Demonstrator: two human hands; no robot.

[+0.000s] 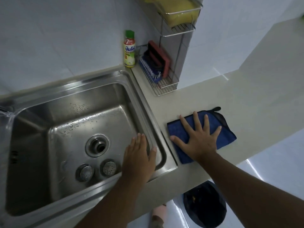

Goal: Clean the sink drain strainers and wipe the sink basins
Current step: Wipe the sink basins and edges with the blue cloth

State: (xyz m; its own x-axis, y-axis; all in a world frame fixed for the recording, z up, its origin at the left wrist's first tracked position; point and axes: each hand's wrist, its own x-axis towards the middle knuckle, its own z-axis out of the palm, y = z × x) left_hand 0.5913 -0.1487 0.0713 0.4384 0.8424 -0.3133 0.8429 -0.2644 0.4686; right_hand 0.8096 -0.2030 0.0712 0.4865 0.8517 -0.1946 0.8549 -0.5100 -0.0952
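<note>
We had our right hand (197, 139) laid flat on the blue microfibre cloth (226, 139), fingers straight and spread, pressing it to the counter (205, 96) without gripping it. The cloth lay at 3 o'clock of the sink basin (82, 99), just beside its rim. That looked to us like a hand about to gather the cloth for wiping.

Our left hand (139, 157) hovered open over the basin's right-hand wall and rim, fingers straight and close together, holding nothing. We could not tell whether it touched the steel. We took it for bracing.

The drain opening (97, 146) sat uncovered in the middle of the basin floor. The first strainer (85, 172) lay at 7 o'clock of it and the second strainer (108, 167) at 5 o'clock. Both were out of the drain and near the front wall, probably parked there so the floor could be wiped before they went back. Water beads clung to the floor and back wall.

At 12 o'clock of the cloth stood a wire rack (164, 86) holding a scrub brush (148, 66), and a dish-soap bottle (129, 49) stood left of the rack.
</note>
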